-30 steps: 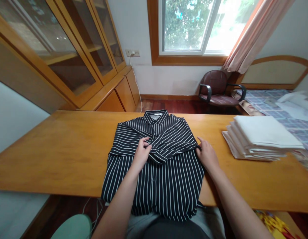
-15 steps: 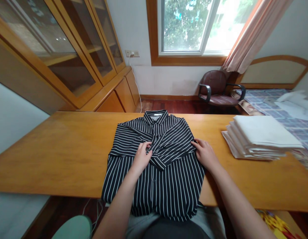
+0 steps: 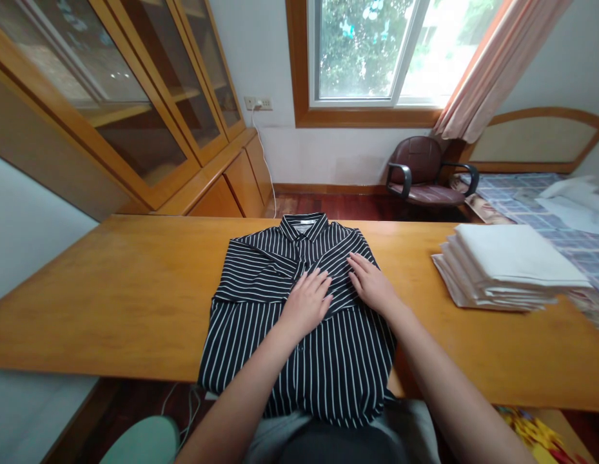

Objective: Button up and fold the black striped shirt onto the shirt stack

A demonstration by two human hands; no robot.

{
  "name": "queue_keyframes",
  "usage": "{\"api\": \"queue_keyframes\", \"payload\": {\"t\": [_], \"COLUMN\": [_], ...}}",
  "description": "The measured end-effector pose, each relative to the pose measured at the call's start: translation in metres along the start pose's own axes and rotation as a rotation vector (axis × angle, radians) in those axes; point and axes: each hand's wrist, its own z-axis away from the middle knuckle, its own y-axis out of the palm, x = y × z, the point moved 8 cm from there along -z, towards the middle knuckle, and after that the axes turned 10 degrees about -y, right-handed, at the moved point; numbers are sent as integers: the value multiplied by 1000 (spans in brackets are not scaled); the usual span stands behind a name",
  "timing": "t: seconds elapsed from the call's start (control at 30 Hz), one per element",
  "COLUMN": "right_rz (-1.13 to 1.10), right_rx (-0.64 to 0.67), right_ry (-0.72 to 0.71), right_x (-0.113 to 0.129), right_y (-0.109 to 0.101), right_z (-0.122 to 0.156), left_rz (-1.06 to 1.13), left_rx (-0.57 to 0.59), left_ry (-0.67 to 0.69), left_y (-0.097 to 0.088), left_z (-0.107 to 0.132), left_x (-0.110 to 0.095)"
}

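Observation:
A black shirt with white stripes (image 3: 260, 283) lies face up on the wooden table (image 3: 110, 290), collar away from me, both sleeves folded across the chest, its hem hanging over the near edge. My left hand (image 3: 306, 301) lies flat on the folded sleeves near the shirt's middle, fingers stretched out. My right hand (image 3: 371, 282) rests flat beside it on the right sleeve, fingers spread. Neither hand holds anything.
A stack of folded white cloths (image 3: 509, 270) sits on the table to the right. Beyond the table stand a dark red office chair (image 3: 420, 171), a glass-door wooden cabinet (image 3: 135, 109) at left and a bed (image 3: 545, 200) at right. A pale green stool (image 3: 144, 441) is near my left knee.
My left hand let go of the sleeve cuff and slid right, flattening onto the sleeves. My right hand moved from the shirt's right edge inward and up onto the folded sleeve.

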Motion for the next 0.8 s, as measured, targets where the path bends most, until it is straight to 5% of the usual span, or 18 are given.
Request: {"api": "queue_keyframes", "payload": {"t": [0.23, 0.8], "right_rz": [99, 153], "right_rx": [256, 396], "right_ry": [55, 334], "right_x": [-7, -103], "right_y": [52, 43], "right_z": [-17, -23], "left_rz": [-300, -371], "left_rx": [169, 158], "left_ry": [52, 87], "left_y": [42, 32], "left_z": [10, 21], "left_x": [11, 14]}}
